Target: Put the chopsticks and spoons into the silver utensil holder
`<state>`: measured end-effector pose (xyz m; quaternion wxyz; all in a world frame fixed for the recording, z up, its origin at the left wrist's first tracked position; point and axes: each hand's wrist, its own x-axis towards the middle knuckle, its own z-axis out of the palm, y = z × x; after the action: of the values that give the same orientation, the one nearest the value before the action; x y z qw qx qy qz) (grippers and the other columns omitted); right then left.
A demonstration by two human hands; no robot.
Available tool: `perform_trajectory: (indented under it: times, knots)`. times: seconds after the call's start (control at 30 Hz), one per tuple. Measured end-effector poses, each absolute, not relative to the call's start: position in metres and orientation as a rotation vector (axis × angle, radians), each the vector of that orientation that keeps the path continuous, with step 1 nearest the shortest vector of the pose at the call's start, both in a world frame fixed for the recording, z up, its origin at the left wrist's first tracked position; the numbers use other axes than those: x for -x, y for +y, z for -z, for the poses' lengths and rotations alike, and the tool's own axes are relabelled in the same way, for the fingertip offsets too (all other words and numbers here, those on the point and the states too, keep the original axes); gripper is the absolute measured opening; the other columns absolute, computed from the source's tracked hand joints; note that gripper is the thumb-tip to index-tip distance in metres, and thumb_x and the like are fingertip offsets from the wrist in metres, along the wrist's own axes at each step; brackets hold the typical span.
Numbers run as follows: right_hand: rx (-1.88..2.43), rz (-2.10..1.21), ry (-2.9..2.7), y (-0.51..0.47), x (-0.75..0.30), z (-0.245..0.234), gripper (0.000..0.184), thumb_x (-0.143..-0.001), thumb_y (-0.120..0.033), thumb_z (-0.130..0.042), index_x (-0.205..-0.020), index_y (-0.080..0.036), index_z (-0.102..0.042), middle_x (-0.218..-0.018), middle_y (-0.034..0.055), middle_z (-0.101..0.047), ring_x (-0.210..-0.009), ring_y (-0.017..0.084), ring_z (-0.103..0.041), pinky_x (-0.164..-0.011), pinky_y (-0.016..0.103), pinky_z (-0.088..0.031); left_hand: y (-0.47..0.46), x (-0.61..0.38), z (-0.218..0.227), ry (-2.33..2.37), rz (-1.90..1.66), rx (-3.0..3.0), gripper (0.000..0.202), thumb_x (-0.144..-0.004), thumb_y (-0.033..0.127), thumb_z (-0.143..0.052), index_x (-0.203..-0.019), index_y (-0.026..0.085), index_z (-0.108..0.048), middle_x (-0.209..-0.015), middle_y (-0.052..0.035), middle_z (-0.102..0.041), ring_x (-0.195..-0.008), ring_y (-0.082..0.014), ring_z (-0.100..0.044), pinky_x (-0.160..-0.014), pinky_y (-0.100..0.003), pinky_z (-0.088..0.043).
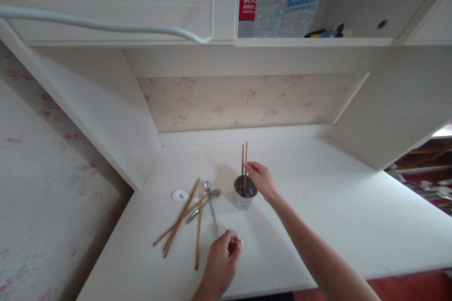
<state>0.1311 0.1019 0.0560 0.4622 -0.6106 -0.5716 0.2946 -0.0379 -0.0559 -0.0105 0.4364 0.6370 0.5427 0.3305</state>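
Note:
My right hand (260, 178) pinches a wooden chopstick (246, 155) that stands upright in a small grey-white cup with holes in its wall (243, 203). Close beside it, a second, darker chopstick (242, 160) stands in the same cup. My left hand (226, 256) is curled above the front of the table, with nothing visible in its fingers. Just beyond it ends the thin handle of a metal spoon (213, 216). Another metal spoon (197, 210) crosses it, and a white spoon with a blue mark (181, 195) lies partly under several loose chopsticks (181, 218).
The white tabletop (318, 207) is bounded by a back panel and a side panel (381, 103) on the right. Overhead, a shelf (310, 42) carries plastic bottles (271, 0). A white cable (106, 23) hangs across the cabinet door at upper left.

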Motion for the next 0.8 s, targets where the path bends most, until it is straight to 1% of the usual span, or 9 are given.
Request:
perform_trajectory:
  times: [0.17,0.37,0.5,0.57,0.67,0.8]
  knots:
    - [1.508,-0.715,-1.458,0.098,-0.13,-0.055,0.036,-0.081,-0.048,-0.049,-0.086,-0.02,-0.072,-0.087,0.0046,-0.072,-0.081,0.02,-0.063,-0.073,0.032,-0.045,-0.056,0.037,0.01,1.366,-0.791,-1.602,0.024,-0.088,0.039,-0.044,-0.075,0.02,-0.051,-0.063,0.0032,-0.049,-0.059,-0.0116,-0.046,-0.056,-0.022,-0.032]
    - [1.5,-0.739,-1.486,0.095,-0.13,-0.053,0.032,-0.082,-0.046,-0.052,-0.085,-0.022,-0.073,-0.086,0.0029,-0.072,-0.082,0.02,-0.064,-0.076,0.032,-0.045,-0.056,0.036,0.011,1.381,-0.793,-1.619,0.022,-0.088,0.037,-0.044,-0.074,0.02,-0.051,-0.062,0.0036,-0.049,-0.058,-0.0114,-0.045,-0.054,-0.021,-0.031]
    - [1.495,-0.779,-1.479,0.092,-0.133,-0.051,0.037,-0.083,-0.05,-0.05,-0.089,-0.022,-0.073,-0.087,0.0034,-0.073,-0.083,0.021,-0.065,-0.077,0.033,-0.046,-0.058,0.033,0.01,1.382,-0.791,-1.631,0.021,-0.087,0.034,-0.046,-0.074,0.02,-0.052,-0.062,0.003,-0.051,-0.058,-0.0112,-0.046,-0.054,-0.02,-0.032]
    - [1.472,-0.833,-1.44,0.089,-0.137,-0.049,0.04,-0.083,-0.053,-0.049,-0.094,-0.022,-0.072,-0.093,0.0045,-0.072,-0.089,0.022,-0.065,-0.082,0.035,-0.047,-0.06,0.034,0.005,1.375,-0.793,-1.643,0.021,-0.087,0.034,-0.046,-0.074,0.02,-0.054,-0.063,0.0024,-0.054,-0.058,-0.0115,-0.048,-0.054,-0.02,-0.034]
    - [1.412,-0.951,-1.36,0.083,-0.147,-0.043,0.046,-0.082,-0.055,-0.051,-0.108,-0.021,-0.068,-0.111,0.0075,-0.068,-0.105,0.023,-0.061,-0.094,0.038,-0.043,-0.058,0.046,-0.007,1.442,-0.823,-1.693,0.021,-0.089,0.036,-0.045,-0.079,0.021,-0.056,-0.066,0.0009,-0.06,-0.06,-0.0129,-0.054,-0.057,-0.021,-0.038]
    - [1.281,-1.126,-1.333,0.065,-0.162,-0.025,0.051,-0.087,-0.054,-0.048,-0.128,-0.024,-0.054,-0.128,0.0086,-0.058,-0.12,0.023,-0.052,-0.104,0.043,-0.035,-0.045,0.082,-0.022,1.76,-0.837,-1.845,0.02,-0.089,0.038,-0.044,-0.086,0.023,-0.058,-0.076,-0.0011,-0.068,-0.064,-0.0164,-0.062,-0.062,-0.024,-0.043]
